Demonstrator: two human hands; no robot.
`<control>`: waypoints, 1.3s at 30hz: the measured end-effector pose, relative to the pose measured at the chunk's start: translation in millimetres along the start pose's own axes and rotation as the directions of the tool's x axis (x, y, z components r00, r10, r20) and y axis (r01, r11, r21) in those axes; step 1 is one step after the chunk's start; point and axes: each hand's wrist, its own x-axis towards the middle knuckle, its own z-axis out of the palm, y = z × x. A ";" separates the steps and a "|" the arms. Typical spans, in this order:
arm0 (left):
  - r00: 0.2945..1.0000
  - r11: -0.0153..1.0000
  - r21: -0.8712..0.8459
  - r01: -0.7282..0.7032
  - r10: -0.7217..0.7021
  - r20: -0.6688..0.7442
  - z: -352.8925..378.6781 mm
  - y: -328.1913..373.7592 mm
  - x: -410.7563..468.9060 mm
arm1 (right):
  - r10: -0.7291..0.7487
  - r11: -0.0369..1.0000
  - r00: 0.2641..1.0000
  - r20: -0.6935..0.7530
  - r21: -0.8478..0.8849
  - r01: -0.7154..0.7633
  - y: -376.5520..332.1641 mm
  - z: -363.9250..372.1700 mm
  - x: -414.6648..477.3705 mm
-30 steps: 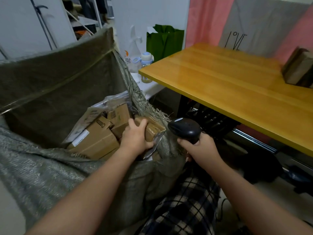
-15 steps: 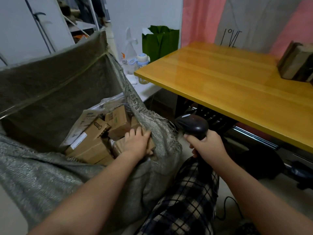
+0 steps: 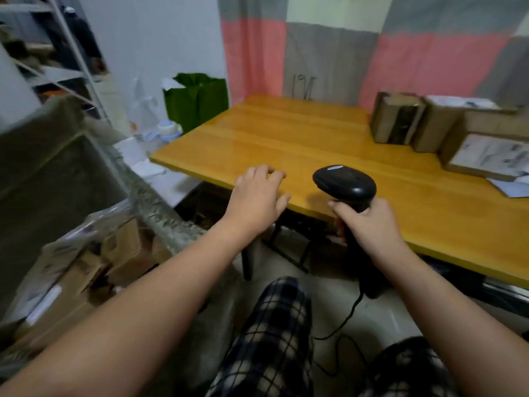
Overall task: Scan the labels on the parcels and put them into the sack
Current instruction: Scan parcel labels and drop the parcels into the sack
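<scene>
My right hand (image 3: 369, 222) grips the handle of a black barcode scanner (image 3: 345, 186), held upright over the near edge of the wooden table (image 3: 286, 138). My left hand (image 3: 257, 199) is empty, fingers loosely spread, hovering over the table's near edge. The grey-green woven sack (image 3: 65, 173) stands open at the left with several cardboard parcels (image 3: 123, 250) inside. More brown parcels (image 3: 398, 118) with white labels (image 3: 492, 153) are stacked at the table's far right.
A green bag (image 3: 197, 98) and plastic bottles (image 3: 166, 130) stand behind the table's left corner. A metal shelf (image 3: 57, 67) rises at the far left. The scanner's cable (image 3: 349, 319) hangs down past my checked trousers (image 3: 272, 339). A pink and grey curtain (image 3: 372, 53) hangs behind.
My left hand has let go of the parcel in the sack and come up to the right over the table edge. The view has swung right; the scanner has risen.
</scene>
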 end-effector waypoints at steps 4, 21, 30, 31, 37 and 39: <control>0.994 0.992 -0.076 -0.105 0.106 0.018 11.9 59.2 62.5 | 0.030 0.997 0.988 -0.149 -0.069 -0.041 5.1 -69.8 15.8; 0.983 0.929 -0.370 -0.002 0.070 0.171 93.4 192.8 359.4 | 0.069 0.930 0.896 -0.438 -0.296 -0.216 -14.3 -273.6 238.2; 0.945 0.897 -0.425 0.122 0.026 0.326 139.8 200.8 432.6 | 0.353 0.894 0.931 -0.087 -0.261 -0.363 24.2 -301.0 317.2; 0.951 0.897 -0.428 0.113 0.027 0.307 140.8 199.5 430.6 | 0.336 0.899 0.937 -0.093 -0.264 -0.349 27.6 -301.1 317.3; 0.954 0.891 -0.438 0.118 0.020 0.298 123.4 176.8 391.8 | 0.245 0.947 0.963 -0.111 -0.187 -0.262 28.5 -275.0 294.9; 0.953 0.906 -0.401 0.136 -0.008 0.304 112.5 160.3 368.4 | 0.224 0.958 0.968 -0.108 -0.157 -0.240 21.4 -256.7 279.2</control>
